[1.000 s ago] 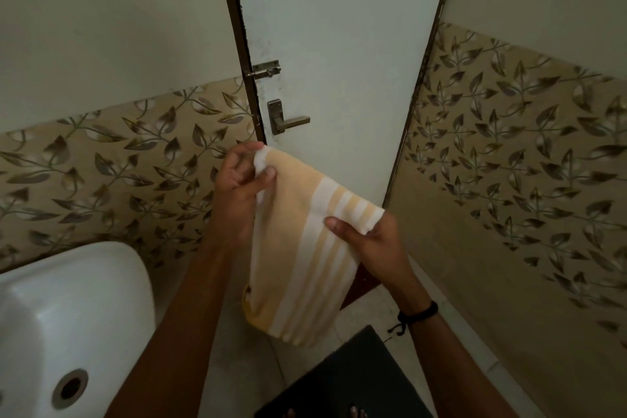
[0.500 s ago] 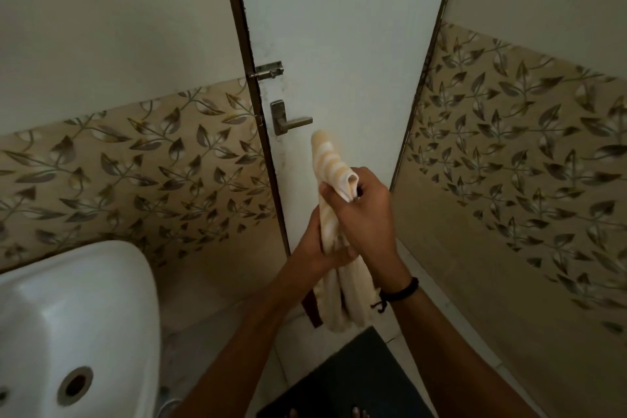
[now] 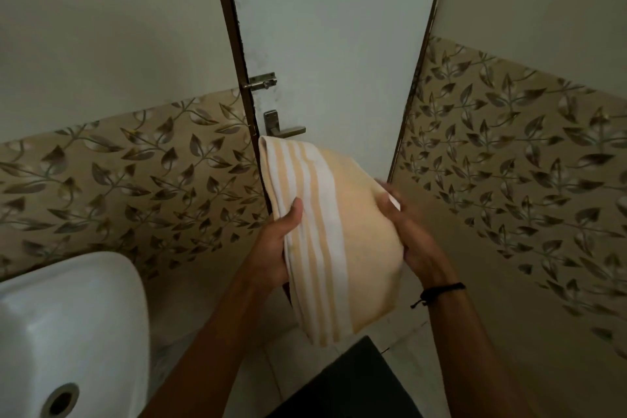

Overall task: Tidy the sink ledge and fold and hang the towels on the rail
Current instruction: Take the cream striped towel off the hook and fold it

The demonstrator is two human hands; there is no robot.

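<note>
The towel (image 3: 342, 214), likely soft and limp, is gripped at 9 o'clock by the left hand (image 3: 276, 248); the hold of the right hand (image 3: 415, 237) cannot be told.

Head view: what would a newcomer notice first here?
The folded pale-yellow towel with white stripes is held mid-frame before the pale door. The left hand grips its left edge, and the right hand meets its right edge, fingers blurred. A white ceramic sink sits lower left, under leaf-patterned wall tiles.
</note>
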